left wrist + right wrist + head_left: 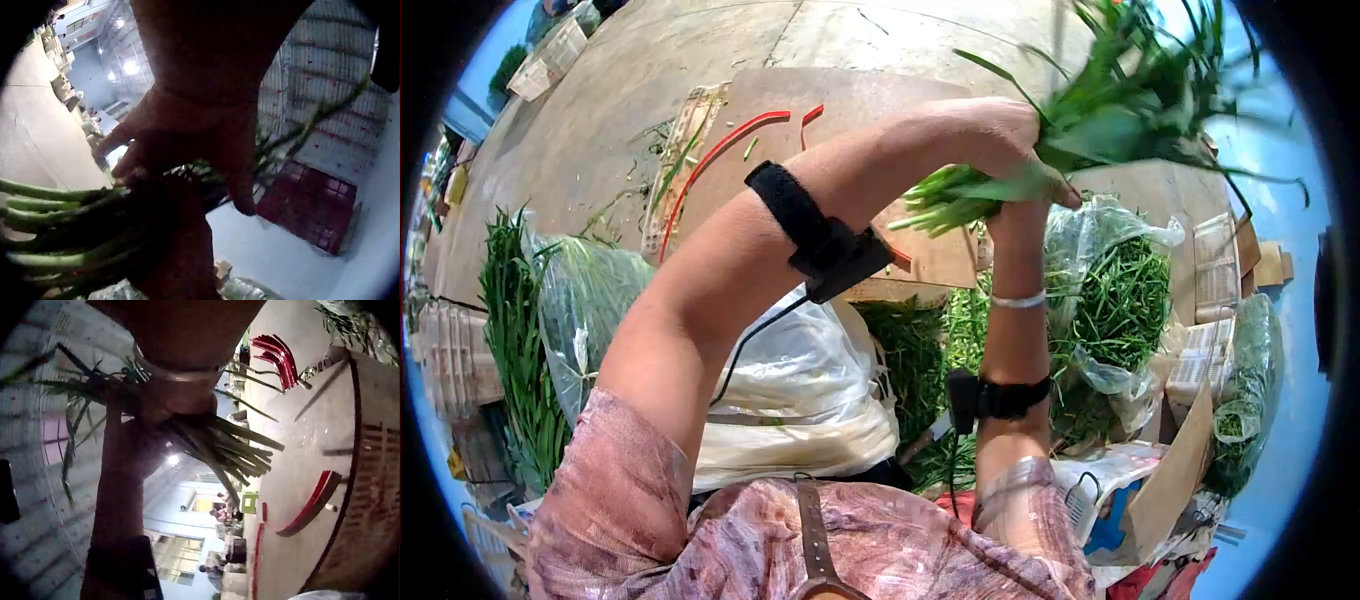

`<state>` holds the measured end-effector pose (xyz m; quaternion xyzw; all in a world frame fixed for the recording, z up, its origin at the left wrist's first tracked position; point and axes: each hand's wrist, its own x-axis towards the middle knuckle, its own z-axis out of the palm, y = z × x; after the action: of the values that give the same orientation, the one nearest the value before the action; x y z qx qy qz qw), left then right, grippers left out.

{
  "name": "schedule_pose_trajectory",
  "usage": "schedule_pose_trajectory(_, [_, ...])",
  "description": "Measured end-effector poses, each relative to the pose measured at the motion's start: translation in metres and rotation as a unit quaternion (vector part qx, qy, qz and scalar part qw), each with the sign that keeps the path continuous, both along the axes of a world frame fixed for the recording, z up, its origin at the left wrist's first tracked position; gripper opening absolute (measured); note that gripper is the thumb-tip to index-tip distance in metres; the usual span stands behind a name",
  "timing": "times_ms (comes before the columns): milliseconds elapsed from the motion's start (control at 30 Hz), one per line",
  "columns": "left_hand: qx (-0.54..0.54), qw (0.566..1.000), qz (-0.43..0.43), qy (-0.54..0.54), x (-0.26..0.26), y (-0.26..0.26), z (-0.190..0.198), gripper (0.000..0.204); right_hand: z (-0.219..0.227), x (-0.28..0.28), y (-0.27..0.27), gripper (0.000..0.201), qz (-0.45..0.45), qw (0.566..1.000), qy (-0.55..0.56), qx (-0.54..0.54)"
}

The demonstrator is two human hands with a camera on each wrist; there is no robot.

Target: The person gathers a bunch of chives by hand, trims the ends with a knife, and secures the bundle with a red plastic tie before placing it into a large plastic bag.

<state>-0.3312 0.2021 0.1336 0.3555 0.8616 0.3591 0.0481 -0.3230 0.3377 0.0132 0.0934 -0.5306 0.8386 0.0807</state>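
Observation:
A bunch of long green chive-like leaves (1135, 95) is held up in the air ahead of me, its pale stem ends (945, 200) pointing left and its leaf tips blurred at the upper right. Over the top of the bunch bends my left hand (1000, 130), fingers and thumb spread to either side of it in the left wrist view. From below, my right hand (1025, 205) grips the same stems (231, 447), close against the left hand. Its fingers are largely hidden by the leaves and the left hand.
Below stands a cardboard-topped work surface (750, 95) with red strips (730, 140) on it. A white plastic-wrapped bundle (790, 370) lies before me. Bagged greens (1115, 300) stand at the right; long leafy greens (520, 340) lean at the left beside a plastic bag (590, 290).

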Motion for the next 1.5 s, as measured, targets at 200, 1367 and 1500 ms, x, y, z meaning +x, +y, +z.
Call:
schedule_pose_trajectory(200, [-0.169,0.985,-0.004,-0.023,0.059,-0.008,-0.01,0.098,0.012,0.077,0.016,0.028,0.016,0.97,-0.012,-0.241])
schedule_pose_trajectory(1367, [-0.542,0.792,-0.099,0.263,0.239,-0.128,-0.028,0.029,-0.117,0.311,0.174,0.051,-0.097,0.681,-0.244,0.683])
schedule_pose_trajectory(1500, [-0.514,0.79,-0.096,0.32,0.234,-0.112,-0.021,0.03,0.008,0.252,0.039,0.065,0.001,0.862,0.114,0.495])
